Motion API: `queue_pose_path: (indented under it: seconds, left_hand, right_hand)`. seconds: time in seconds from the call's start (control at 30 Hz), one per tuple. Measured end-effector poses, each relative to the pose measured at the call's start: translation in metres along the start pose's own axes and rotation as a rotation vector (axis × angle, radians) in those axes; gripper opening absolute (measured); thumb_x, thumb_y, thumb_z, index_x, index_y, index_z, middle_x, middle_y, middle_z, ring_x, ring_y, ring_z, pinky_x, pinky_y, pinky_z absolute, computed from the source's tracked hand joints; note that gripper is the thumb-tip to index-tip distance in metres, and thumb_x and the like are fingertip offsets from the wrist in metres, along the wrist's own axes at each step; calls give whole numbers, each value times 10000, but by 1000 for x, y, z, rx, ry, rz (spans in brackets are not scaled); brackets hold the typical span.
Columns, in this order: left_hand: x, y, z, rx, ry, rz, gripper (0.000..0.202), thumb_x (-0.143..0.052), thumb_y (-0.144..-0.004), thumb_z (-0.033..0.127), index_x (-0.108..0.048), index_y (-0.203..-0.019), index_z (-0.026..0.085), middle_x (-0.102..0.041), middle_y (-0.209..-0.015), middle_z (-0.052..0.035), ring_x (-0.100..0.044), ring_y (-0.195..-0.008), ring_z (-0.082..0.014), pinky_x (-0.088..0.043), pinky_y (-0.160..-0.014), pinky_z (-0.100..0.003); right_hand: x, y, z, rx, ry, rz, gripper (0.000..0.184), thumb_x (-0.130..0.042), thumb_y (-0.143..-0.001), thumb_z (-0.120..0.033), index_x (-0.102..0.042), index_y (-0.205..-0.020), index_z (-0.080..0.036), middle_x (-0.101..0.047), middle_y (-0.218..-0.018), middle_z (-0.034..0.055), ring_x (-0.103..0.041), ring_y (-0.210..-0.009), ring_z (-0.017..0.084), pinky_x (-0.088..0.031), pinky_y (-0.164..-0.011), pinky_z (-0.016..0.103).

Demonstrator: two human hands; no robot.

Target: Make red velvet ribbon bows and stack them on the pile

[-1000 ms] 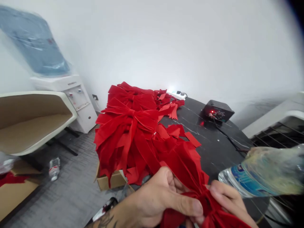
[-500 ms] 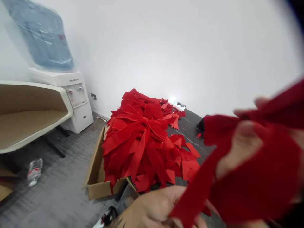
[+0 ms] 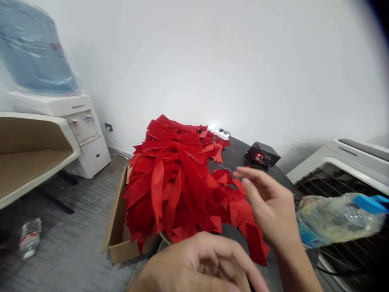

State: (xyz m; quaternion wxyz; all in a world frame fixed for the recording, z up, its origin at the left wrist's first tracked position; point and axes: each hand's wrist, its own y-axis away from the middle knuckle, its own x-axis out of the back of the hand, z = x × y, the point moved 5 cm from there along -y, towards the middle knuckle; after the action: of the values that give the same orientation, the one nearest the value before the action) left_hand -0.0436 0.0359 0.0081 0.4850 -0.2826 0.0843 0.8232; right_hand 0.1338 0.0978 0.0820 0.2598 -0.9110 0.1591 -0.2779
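Just ahead and left of the hands, an open cardboard box (image 3: 117, 231), heaped with red velvet bows (image 3: 172, 182) spilling onto a black table (image 3: 235, 156); left hand (image 3: 200, 263) empty, loosely curled; right hand (image 3: 270, 202) released, fingers spread; just beyond it, a crumpled plastic water bottle (image 3: 337, 219).

We can read no words with certainty here. A short line of dark lettering sits on the top of the water dispenser (image 3: 86, 134), too small for us to make out, and a reddish mark under its plastic wrap (image 3: 36, 52) stays blurred. The white appliance (image 3: 346, 162) on the right has dark lettering along its top edge, also unclear. The blue label (image 3: 306, 237) on the plastic bottle (image 3: 340, 219), the red-and-white label (image 3: 30, 238) on the bottle on the floor and the dial markings on the black box (image 3: 263, 155) are illegible too.
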Motion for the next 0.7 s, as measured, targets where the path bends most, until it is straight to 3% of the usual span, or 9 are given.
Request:
queue_pose_path:
  seconds: [0.1,0.23,0.33,0.47,0.6,0.7]
  left_hand:
    - [7,3,19,-18,-165,160,366,-746,-1009,525,-788,-1180,204,-755,-858,-68,-654,-668,-137,-538,-665,-258]
    - [28,-8,45,-11,-450,480,229,-695,-1062,437,-765,-1121,227,-746,-816,-19,-677,-691,-141,-555,-675,-251]
    - [30,-28,65,-71,-538,620,178,-704,-1052,394,-764,-1096,232,-730,-763,8,-664,-648,-135,-552,-646,-246]
    - [14,-62,95,-171,-713,702,103,-739,-1008,306,-775,-1047,218,-737,-747,7,-674,-629,-142,-560,-627,-259]
    - [4,-108,130,-287,-658,719,125,-760,-939,247,-794,-1043,186,-723,-776,-16,-671,-641,-155,-581,-606,-286]
    - [21,-156,153,-359,-652,816,160,-710,-908,222,-772,-1031,141,-744,-884,-77,-713,-768,-197,-639,-718,-338]
  right_hand:
    - [26,57,52,-141,135,11,262,-667,-1030,-446,-801,-1177,-277,-858,-1141,61,-824,-1052,278,-624,-941,410]
    - [31,116,89,-132,367,24,354,-692,-1002,-457,-781,-1258,-229,-847,-1195,107,-821,-1036,324,-655,-911,481]
    - [24,133,93,-47,428,44,373,-663,-1026,-422,-773,-1301,-195,-822,-1280,133,-781,-1160,357,-644,-986,553]
    - [21,138,90,11,395,160,344,-580,-1082,-306,-766,-1332,-159,-835,-1257,122,-817,-1104,282,-676,-930,416]
    - [29,142,87,-14,433,379,287,-626,-1073,-304,-820,-1234,-167,-834,-1279,124,-859,-1005,293,-685,-818,376]
    - [34,146,87,-73,421,472,247,-674,-1055,-328,-862,-1124,-184,-826,-1285,146,-867,-937,324,-687,-730,394]
